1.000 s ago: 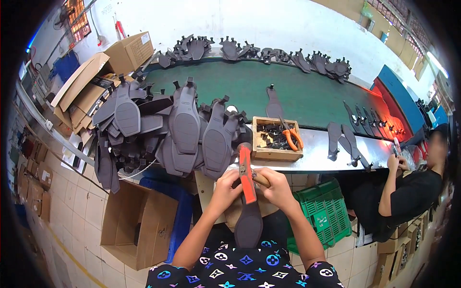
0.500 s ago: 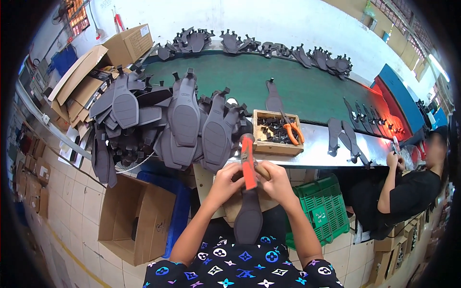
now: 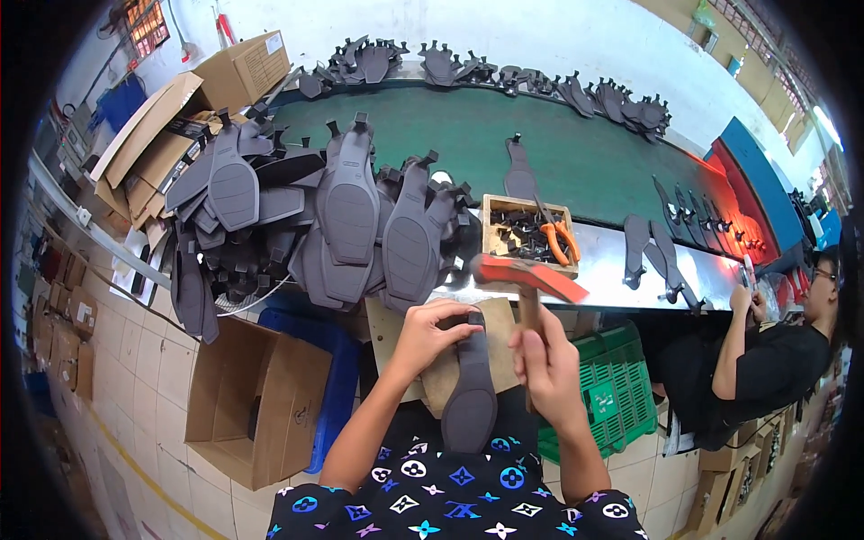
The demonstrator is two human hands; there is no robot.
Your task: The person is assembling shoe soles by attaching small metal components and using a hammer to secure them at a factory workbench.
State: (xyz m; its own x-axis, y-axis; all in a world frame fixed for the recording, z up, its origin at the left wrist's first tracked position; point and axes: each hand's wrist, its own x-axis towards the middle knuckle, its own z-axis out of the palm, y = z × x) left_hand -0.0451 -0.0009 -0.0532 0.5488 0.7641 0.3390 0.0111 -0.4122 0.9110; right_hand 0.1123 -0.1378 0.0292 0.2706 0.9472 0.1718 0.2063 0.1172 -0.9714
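My left hand (image 3: 425, 340) pinches the narrow upper end of a dark grey shoe sole (image 3: 470, 409). A small black block, seemingly a heel tip, shows by its fingertips. The sole lies lengthwise over a tan board (image 3: 500, 326), its wide end toward my lap. In my right hand (image 3: 549, 369), closed round the wooden handle, is a hammer (image 3: 531, 273) with a red head, raised beside and above the sole. Ahead stands a wooden box (image 3: 487, 225) of small black parts, with orange-handled pliers (image 3: 558, 241) resting on it.
Many heeled soles (image 3: 351, 216) are heaped at left, others along the green conveyor belt's (image 3: 432, 126) far edge. A carton (image 3: 211, 405) and blue bin (image 3: 337, 360) stand at left, a green crate (image 3: 607, 387) at right. A co-worker (image 3: 765, 351) sits at far right beside a red-glowing machine.
My right hand has moved right, away from my left hand, with the hammer; its head has turned from lengthwise to crosswise. The sole's upper end is now uncovered. My left hand stays at it.
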